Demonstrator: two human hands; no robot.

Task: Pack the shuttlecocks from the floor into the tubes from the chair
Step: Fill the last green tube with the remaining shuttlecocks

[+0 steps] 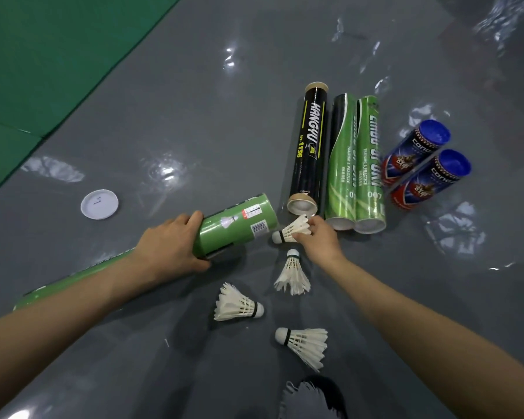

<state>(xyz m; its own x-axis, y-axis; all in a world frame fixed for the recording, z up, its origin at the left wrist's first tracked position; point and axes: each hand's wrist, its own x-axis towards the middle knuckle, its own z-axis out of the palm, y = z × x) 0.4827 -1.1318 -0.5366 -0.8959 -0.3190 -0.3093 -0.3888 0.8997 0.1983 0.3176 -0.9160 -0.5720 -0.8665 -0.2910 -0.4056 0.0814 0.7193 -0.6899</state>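
On the black tube (310, 146) we read "HANGYU" and "1136". On the two green tubes (342, 164) lying against each other beside it, we read "TRAINING & PRACTICE" and "007". The two blue-and-red tubes (415, 152) to their right carry lettering that starts "con"; the rest we cannot read. All five lie on the grey floor (194, 116), and we cannot tell what is inside any of them. The left hand (170, 246) grips a green tube (236, 225) bearing a barcode sticker and a shuttlecock picture. Just beside its far end, the right hand (318, 240) pinches a shuttlecock (291, 231) by its feathers, cork nearest the tube. Three shuttlecocks (238, 303) lie on the floor nearer us. A white lid (99, 204) lies well apart to the left.
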